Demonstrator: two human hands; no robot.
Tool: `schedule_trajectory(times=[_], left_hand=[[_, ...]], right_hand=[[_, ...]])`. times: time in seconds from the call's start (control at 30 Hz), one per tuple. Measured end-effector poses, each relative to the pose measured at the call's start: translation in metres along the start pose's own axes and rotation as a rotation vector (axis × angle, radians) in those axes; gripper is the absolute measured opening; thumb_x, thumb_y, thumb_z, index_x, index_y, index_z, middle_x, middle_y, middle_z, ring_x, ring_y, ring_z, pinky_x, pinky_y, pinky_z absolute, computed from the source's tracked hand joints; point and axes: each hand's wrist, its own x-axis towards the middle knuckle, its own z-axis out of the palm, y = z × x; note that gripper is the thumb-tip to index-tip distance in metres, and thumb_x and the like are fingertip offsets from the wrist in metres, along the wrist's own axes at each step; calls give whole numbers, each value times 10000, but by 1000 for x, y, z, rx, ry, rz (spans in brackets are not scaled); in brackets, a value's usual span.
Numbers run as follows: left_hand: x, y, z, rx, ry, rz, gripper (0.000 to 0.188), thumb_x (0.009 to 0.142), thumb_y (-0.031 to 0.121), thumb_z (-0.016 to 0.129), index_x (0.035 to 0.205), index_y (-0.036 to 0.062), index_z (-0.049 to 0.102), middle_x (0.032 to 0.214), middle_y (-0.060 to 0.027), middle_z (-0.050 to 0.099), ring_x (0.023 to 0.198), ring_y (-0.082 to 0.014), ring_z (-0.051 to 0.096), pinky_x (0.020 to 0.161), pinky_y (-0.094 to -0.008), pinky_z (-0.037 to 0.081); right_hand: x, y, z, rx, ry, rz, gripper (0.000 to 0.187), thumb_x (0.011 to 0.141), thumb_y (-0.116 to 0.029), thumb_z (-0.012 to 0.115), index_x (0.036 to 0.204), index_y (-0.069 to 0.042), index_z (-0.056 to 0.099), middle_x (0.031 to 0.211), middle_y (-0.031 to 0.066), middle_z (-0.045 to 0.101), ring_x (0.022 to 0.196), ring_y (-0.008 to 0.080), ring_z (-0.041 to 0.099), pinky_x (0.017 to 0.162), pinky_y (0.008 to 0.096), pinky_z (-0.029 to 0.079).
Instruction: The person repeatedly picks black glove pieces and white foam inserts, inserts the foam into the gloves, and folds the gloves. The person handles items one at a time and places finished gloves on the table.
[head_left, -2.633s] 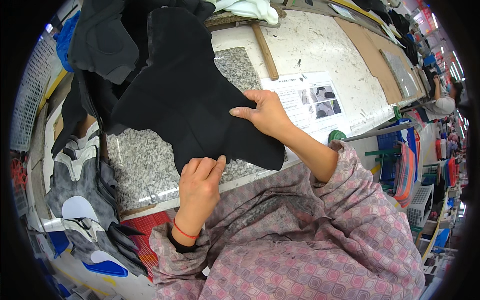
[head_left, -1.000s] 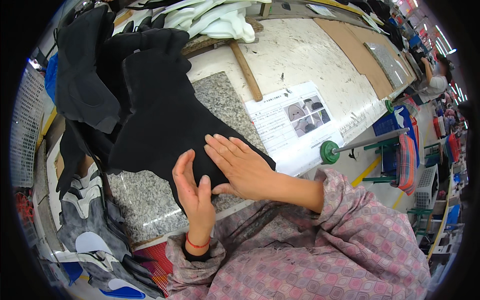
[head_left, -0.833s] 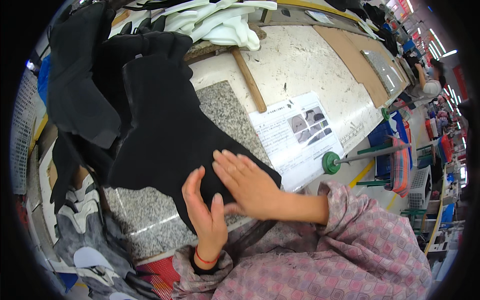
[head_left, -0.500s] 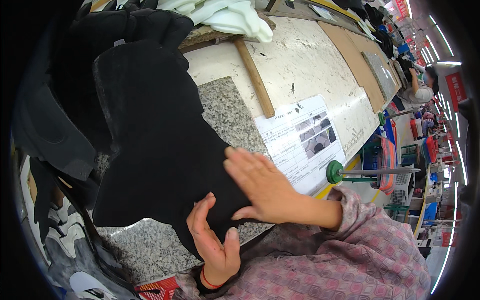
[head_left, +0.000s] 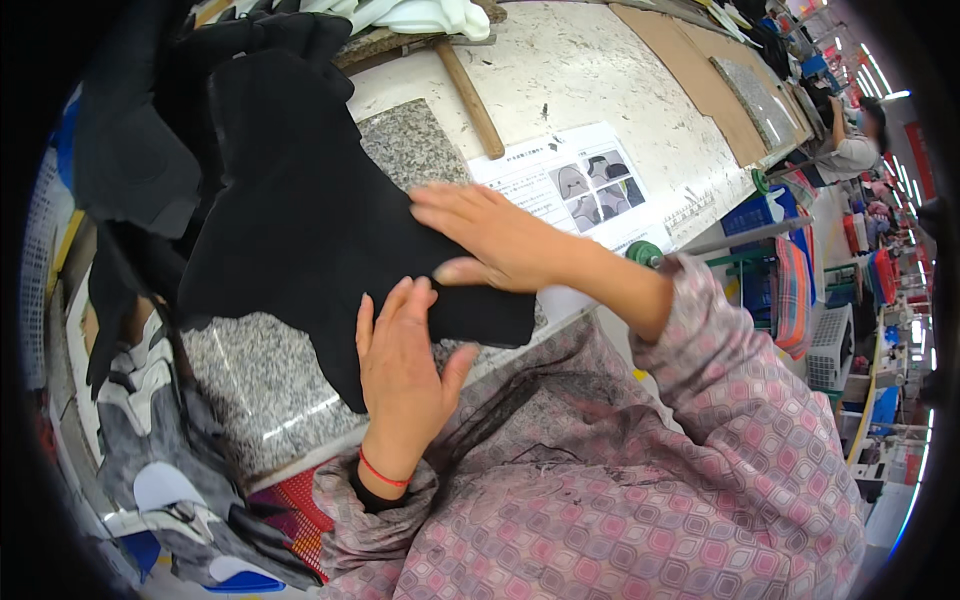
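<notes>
A large black fabric piece [head_left: 290, 210] with a wavy outline lies flat over a speckled grey stone slab [head_left: 265, 375]. My left hand [head_left: 402, 350] rests on its near edge with the fingers stretched out and the thumb apart. Palm down, my right hand [head_left: 490, 235] lies on the fabric further right, its fingers extended and its thumb spread toward the left hand. Neither hand grips anything. One flap of the piece reaches right, beneath and past the right wrist, to the table's near edge.
A wooden-handled hammer [head_left: 468, 100] and a printed sheet with pictures [head_left: 580, 180] lie beyond the slab. More dark pieces [head_left: 135, 140] are piled at left, above grey-and-white shoe uppers [head_left: 165, 470]. White molded parts [head_left: 430, 15] sit at the back. Another person [head_left: 855, 145] works far right.
My view has shifted, so the table sits higher in the picture. My left hand's fingers have straightened from a curl and now lie flatter on the fabric. The right hand stays on it.
</notes>
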Motion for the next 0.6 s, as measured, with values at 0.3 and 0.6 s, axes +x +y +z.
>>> schedule_trajectory(times=[0.3, 0.6], left_hand=[[-24, 51, -8, 258, 203, 365, 195, 717, 39, 644, 910, 57, 672, 839, -42, 618, 811, -223, 622, 832, -377, 513], [23, 160, -168, 16, 116, 232, 174, 708, 61, 756, 857, 11, 681, 656, -102, 539, 525, -210, 495, 492, -319, 363]], right_hand=[[-132, -88, -17, 138, 48, -41, 730, 773, -343, 712, 1379, -64, 416, 1444, 92, 407, 1348, 282, 360, 1101, 471, 258], [-46, -160, -179, -110, 715, -496, 265, 774, -181, 736, 971, -54, 613, 687, 79, 593, 633, 260, 607, 551, 353, 478]])
